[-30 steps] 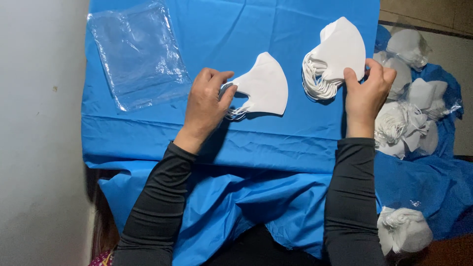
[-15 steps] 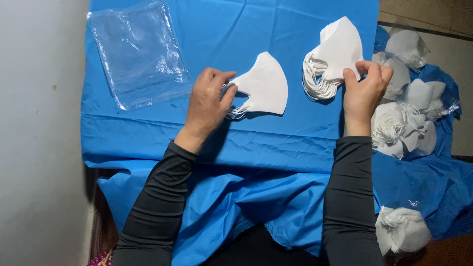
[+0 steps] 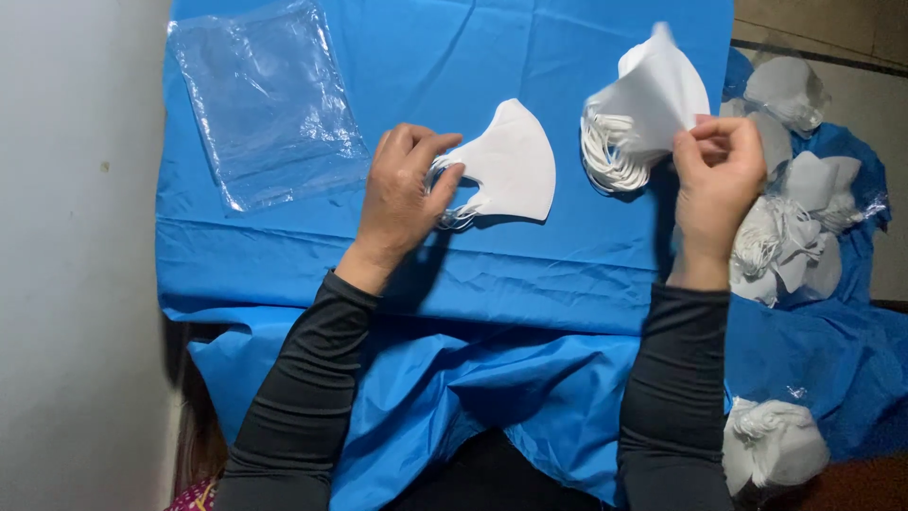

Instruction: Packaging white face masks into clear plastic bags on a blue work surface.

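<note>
A folded white face mask (image 3: pixel 511 163) lies flat on the blue cloth-covered table (image 3: pixel 473 274). My left hand (image 3: pixel 405 189) rests on its left edge, fingers pressing the ear loops down. To the right sits a stack of white masks (image 3: pixel 615 151) with its loops bunched at the left. My right hand (image 3: pixel 721 170) pinches the lower right corner of the top mask (image 3: pixel 657 90) and holds it raised and tilted above that stack.
A pile of clear plastic bags (image 3: pixel 270 99) lies at the table's far left. Several bundles of white masks (image 3: pixel 790 227) sit on blue cloth at the right, and one more bundle (image 3: pixel 776 445) lies lower right. A grey wall (image 3: pixel 76 255) runs along the left.
My right hand has closed its fingers on the top mask of the stack and lifted it up off the pile. My left hand stays on the flat mask.
</note>
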